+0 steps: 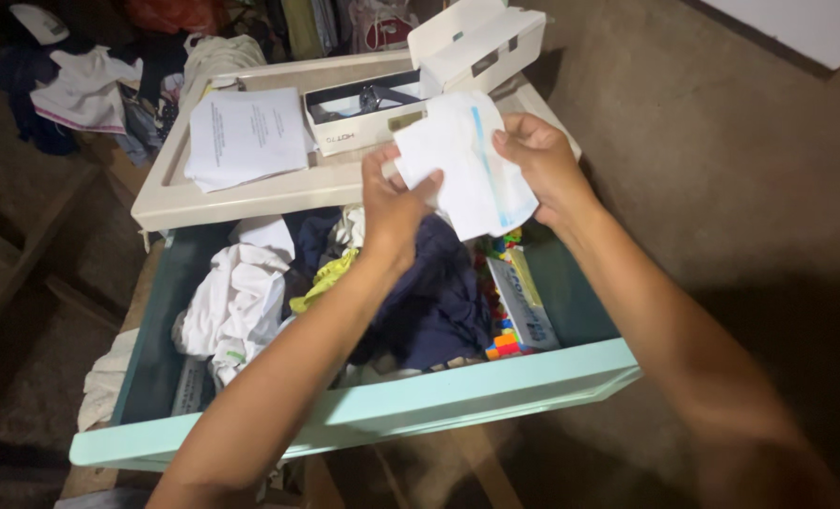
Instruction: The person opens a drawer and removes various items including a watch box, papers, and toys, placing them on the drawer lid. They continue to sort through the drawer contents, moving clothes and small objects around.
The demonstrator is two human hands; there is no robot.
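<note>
Here both hands hold a white paper packet with a blue stripe [462, 160] above the open pale-green drawer [363, 405]: the left hand [392, 203] pinches its lower left corner between thumb and fingers, and the right hand [543, 160] grips its right edge, fingers curled over it. Below them the drawer holds white cloth [236, 297], a dark blue garment [434, 302] and what looks like a box of coloured blocks [514, 311], while the cream cabinet top [250, 193] behind bears a sheaf of printed papers [246, 137] and an open white box [420, 90].
</note>
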